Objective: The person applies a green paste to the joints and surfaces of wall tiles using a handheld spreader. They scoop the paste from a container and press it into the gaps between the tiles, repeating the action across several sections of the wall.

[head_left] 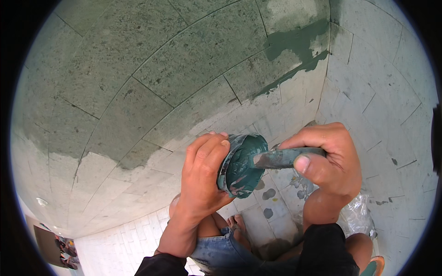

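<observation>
My left hand (202,172) is wrapped round a small round tub (222,177), tilted so its mouth faces right. Thick dark green paste (242,168) coats its inside and rim. In my right hand (334,161), gripped between thumb and fingers, is a flat scraper (285,158) smeared with green. Its left end reaches into the mouth of the tub, at the paste. The wall (184,64) beyond my hands is faced with rectangular tiles; much of it is stained green, and a fresh wet green patch (294,43) lies near the corner.
A second, paler tiled wall (377,106) stands at the right. On the tiled floor (258,214) are dark green drips, near my bare foot (237,224). Crumpled clear plastic (358,216) lies by the right wall. An orange-rimmed container (378,265) shows at the lower right.
</observation>
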{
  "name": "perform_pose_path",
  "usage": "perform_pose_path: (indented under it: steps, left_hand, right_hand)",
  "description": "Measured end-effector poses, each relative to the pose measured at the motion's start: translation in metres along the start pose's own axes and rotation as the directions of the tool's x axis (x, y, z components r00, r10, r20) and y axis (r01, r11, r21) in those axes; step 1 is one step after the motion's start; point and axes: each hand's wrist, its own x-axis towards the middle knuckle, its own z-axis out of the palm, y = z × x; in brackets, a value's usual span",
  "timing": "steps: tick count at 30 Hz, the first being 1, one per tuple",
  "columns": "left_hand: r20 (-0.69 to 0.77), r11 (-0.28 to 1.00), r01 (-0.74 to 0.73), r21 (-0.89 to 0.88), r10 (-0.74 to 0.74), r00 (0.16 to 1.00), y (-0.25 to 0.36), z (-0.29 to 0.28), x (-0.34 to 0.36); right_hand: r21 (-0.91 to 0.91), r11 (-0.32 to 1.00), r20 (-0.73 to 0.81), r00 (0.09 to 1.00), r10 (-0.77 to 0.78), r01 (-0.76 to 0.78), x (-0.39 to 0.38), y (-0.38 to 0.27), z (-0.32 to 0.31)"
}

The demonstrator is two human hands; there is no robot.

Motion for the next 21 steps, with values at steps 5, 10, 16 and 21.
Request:
perform_pose_path:
  steps: [5,10,16,21]
  left_hand:
    - [-0.056,0.99,-0.11,0.089,0.116,0.992,0.004,0.003,0.002]
    - [-0.065,0.988,-0.11,0.111,0.117,0.991,0.005,0.005,0.003]
    - [-0.02,0.991,-0.095,0.09,0.097,0.995,0.001,0.005,0.002]
    - [0.022,0.997,-0.035,0.073,0.033,0.999,-0.001,0.002,0.001]
  right_hand:
    - [-0.268,0.951,-0.066,0.982,-0.174,0.151,0.002,0.001,0.012]
    - [-0.108,0.992,0.004,0.998,-0.067,0.067,0.006,0.007,0.012]
    - [0.098,0.976,0.131,0.975,0.181,-0.194,0.01,0.013,0.004]
    - [0.328,0.871,0.219,0.927,0.306,-0.365,0.015,0.021,0.003]
